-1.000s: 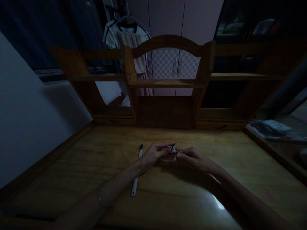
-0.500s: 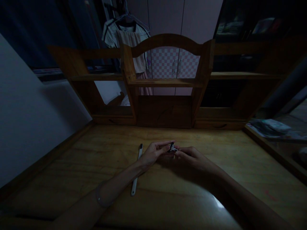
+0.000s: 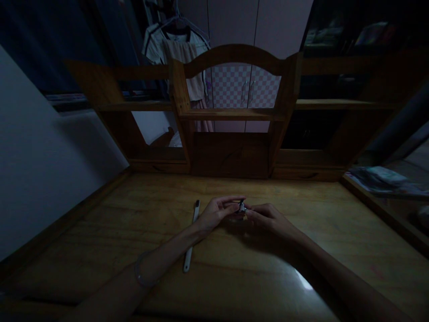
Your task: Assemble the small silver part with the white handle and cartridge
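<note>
Between my two hands, above the middle of the desk, is a small black-and-white object with a bit of yellow at its lower side; it is too small and dark to name. My left hand is closed on it from the left, thumb against the fingers. From the right, my right hand pinches at its edge with thumb and forefinger. A toothbrush with a white handle and dark head lies on the desktop, partly covered by my left forearm, which wears a thin bracelet.
The wooden desk carries a shelf unit along its back edge. A white wall borders it on the left. Papers or packets lie beyond the right rim. Clothes hang behind the shelves, before a pink wardrobe.
The small object has turned slightly between my fingers, and more of its yellow part shows. Both hands stay in nearly the same place. The toothbrush lies still.
</note>
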Available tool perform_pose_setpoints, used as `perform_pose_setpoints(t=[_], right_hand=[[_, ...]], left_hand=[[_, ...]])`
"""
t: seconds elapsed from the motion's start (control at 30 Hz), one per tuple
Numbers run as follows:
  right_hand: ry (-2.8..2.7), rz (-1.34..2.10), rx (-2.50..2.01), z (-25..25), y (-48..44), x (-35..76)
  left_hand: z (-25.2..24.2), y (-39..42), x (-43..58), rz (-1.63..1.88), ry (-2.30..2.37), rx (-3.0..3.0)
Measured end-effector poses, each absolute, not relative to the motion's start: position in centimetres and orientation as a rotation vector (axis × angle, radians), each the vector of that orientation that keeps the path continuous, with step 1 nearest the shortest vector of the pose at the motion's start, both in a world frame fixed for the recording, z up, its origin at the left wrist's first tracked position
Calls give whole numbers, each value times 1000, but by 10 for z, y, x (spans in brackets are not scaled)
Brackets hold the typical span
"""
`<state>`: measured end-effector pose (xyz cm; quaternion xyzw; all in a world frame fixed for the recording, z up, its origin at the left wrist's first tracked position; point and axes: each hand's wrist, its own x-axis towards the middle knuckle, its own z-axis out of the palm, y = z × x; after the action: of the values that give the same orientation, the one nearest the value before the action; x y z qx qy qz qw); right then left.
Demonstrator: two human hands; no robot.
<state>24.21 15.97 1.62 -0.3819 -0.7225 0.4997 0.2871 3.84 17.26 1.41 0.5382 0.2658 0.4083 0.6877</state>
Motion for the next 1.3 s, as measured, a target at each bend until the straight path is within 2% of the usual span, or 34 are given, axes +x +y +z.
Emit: perform_pose_setpoints(t=[0.93,1.3], right_hand=[[-1972,1430,-992,23,161,245],[-2021,1599,-938,23,164,251]], left_hand=[[8,175,37,851,625,1128],[11,170,39,830,615,1129]])
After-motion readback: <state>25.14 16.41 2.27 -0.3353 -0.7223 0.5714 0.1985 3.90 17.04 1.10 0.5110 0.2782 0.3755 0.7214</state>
